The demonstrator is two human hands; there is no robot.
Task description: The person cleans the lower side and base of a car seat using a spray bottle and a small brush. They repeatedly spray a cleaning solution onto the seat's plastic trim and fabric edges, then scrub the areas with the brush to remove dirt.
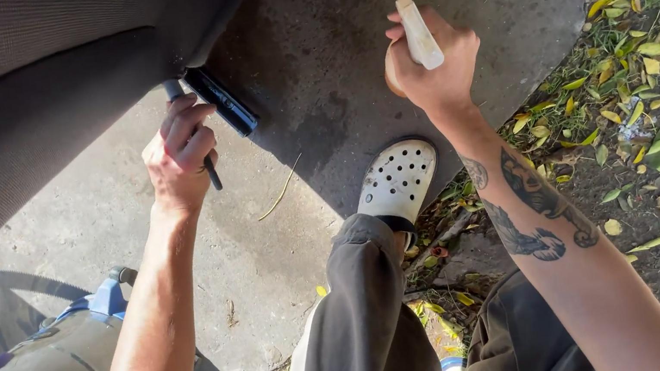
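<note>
Under seat (29, 99), left hand (180, 160) gripping nozzle (222, 101)

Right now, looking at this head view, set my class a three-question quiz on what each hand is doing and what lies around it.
1. True or false: the right hand holds a pale, wooden-looking handle.
2. What does the left hand grip? A) a dark nozzle-like tool B) a sponge C) a hammer
3. Fill in: the white perforated clog rests on the ____ ground.

Key: 1 true; 2 A; 3 concrete.
</note>
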